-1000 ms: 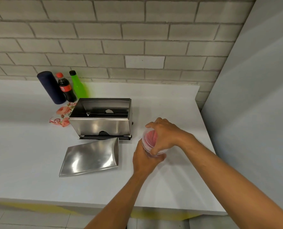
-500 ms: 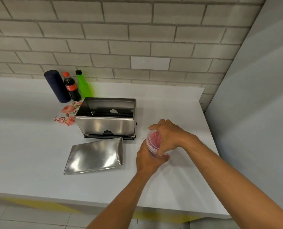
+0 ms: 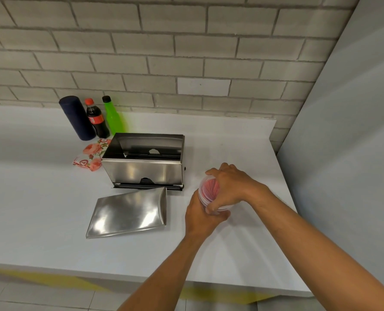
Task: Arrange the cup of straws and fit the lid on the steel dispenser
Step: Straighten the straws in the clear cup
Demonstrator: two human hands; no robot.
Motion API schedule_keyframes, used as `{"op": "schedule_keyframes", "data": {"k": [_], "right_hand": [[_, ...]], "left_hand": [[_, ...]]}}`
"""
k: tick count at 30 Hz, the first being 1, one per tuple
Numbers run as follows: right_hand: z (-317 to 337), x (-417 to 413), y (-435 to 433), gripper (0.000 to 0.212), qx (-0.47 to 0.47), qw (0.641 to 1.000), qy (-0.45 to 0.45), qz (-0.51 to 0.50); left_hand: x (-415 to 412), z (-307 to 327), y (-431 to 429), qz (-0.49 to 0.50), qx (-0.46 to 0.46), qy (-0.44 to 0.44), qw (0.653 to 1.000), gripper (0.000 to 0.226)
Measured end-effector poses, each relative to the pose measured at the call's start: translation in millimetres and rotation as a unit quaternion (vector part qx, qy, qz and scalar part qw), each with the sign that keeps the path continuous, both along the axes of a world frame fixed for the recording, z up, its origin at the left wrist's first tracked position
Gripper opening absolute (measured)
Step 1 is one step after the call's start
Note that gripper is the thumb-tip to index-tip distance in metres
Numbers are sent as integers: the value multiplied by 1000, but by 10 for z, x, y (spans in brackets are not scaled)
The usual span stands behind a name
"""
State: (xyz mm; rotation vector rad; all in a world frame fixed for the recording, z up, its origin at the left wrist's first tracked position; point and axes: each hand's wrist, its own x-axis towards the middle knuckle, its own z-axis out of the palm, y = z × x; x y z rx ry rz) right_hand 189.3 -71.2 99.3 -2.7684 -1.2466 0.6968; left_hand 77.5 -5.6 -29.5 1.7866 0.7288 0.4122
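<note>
Straws first: both hands, left hand (image 3: 201, 215) and right hand (image 3: 230, 187), have fingers closed round the cup of straws (image 3: 209, 190); next, I'd guess, the lid (image 3: 128, 213) goes onto the open steel dispenser (image 3: 142, 171).

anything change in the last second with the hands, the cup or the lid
Nothing visibly changed. Both hands, left hand below and right hand over the top, stay wrapped around the cup of straws. The lid still lies flat on the counter in front of the open steel dispenser.
</note>
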Motion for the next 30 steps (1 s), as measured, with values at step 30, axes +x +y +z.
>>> {"op": "schedule_keyframes", "data": {"k": [30], "right_hand": [[269,93,8,144,-75,994,16,77]], "left_hand": [[-40,-3,-20,9,25,-14,1000,105]]}}
